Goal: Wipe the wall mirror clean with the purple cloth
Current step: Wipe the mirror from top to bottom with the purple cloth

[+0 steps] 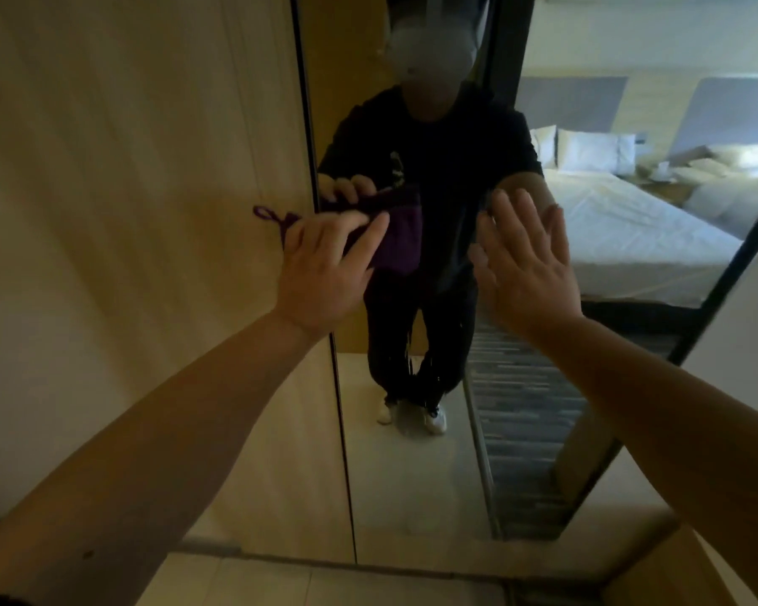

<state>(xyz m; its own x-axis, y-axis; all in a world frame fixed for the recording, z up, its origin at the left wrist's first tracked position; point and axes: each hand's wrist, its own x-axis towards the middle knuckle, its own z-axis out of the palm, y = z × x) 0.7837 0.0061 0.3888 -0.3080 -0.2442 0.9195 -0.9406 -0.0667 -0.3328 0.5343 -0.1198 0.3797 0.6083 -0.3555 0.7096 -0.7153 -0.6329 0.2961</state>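
A tall wall mirror (416,465) with a thin dark frame fills the middle of the head view and reflects a person in dark clothes. My left hand (324,273) grips the purple cloth (397,247) at the mirror's left edge, about chest height. The cloth hangs bunched against the glass, and a thin purple loop of it trails left over the wooden panel. My right hand (526,260) is flat with its fingers spread, at or very near the glass to the right of the cloth. It holds nothing.
A light wooden wall panel (141,168) runs along the mirror's left side. A white wall edge (744,308) borders the right. The mirror reflects a bed with white sheets and pillows and a striped carpet. A pale floor ledge (324,583) lies below.
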